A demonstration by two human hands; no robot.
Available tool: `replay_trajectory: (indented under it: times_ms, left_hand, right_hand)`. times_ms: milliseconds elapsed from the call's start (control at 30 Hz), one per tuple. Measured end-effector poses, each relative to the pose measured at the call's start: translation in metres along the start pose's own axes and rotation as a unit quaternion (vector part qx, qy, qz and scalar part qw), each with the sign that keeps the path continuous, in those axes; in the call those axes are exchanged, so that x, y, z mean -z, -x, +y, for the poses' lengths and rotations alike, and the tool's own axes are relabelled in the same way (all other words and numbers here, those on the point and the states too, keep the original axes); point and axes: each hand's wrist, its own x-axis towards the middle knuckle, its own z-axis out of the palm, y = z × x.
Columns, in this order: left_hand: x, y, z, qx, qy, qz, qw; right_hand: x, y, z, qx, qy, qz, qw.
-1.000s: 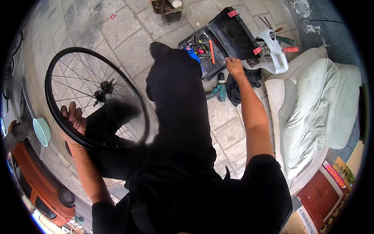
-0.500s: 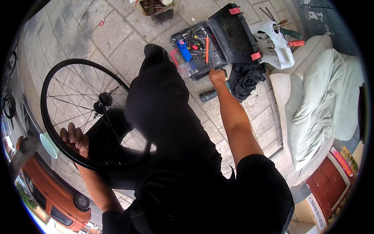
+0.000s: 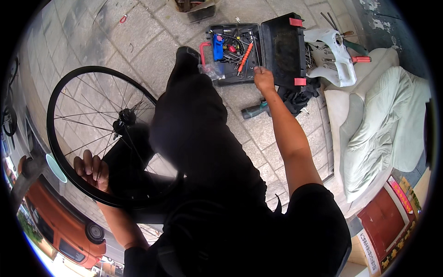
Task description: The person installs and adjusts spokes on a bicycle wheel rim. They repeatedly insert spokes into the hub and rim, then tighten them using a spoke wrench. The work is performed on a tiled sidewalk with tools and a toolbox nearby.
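A black spoked bicycle wheel [image 3: 60,138] leans over my left leg. My left hand [image 3: 92,171] is closed round its rim at the lower left. My right hand [image 3: 263,79] grips a thin metal tool [image 3: 257,54] at the front of the open black toolbox [image 3: 278,51], which has red latches and a tray of mixed tools with a blue object [image 3: 218,47] and an orange-handled tool [image 3: 245,59]. A clear plastic bag [image 3: 211,71] lies by the toolbox's near left corner. Below my right hand are a power drill [image 3: 251,111], partly hidden, and dark cloth [image 3: 300,97].
A white plastic part [image 3: 341,69] with tools, among them red handles [image 3: 361,59], sits right of the toolbox, beside pale cushions [image 3: 369,138]. A bin [image 3: 196,16] stands at the top. A cyan basin [image 3: 56,168] and an orange car [image 3: 62,231] are at the left.
My right hand has moved down and left from the lid edge, then slightly up at the toolbox's front. The view has shifted, with the wheel sitting lower. My left hand still holds it.
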Motion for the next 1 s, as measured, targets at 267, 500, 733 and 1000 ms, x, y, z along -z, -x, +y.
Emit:
replay_trajectory:
  times_ms: [267, 500, 733, 1000]
  left_hand:
    - [-0.001, -0.003, 0.0, -0.005, -0.01, 0.027, 1.0]
    - [0.003, -0.003, 0.001, -0.009, 0.006, 0.03, 0.999]
    - [0.004, -0.003, -0.001, -0.007, 0.013, 0.026, 1.0]
    - [0.006, -0.005, 0.002, 0.001, 0.013, 0.023, 1.0]
  right_hand:
    - [-0.055, -0.07, -0.008, -0.263, 0.013, -0.063, 0.963]
    - [-0.049, -0.071, -0.03, -0.282, 0.085, -0.178, 0.939]
    - [-0.035, -0.045, -0.062, -0.201, 0.154, -0.111, 0.961]
    - [-0.06, -0.067, -0.033, -0.202, 0.162, -0.109, 0.96]
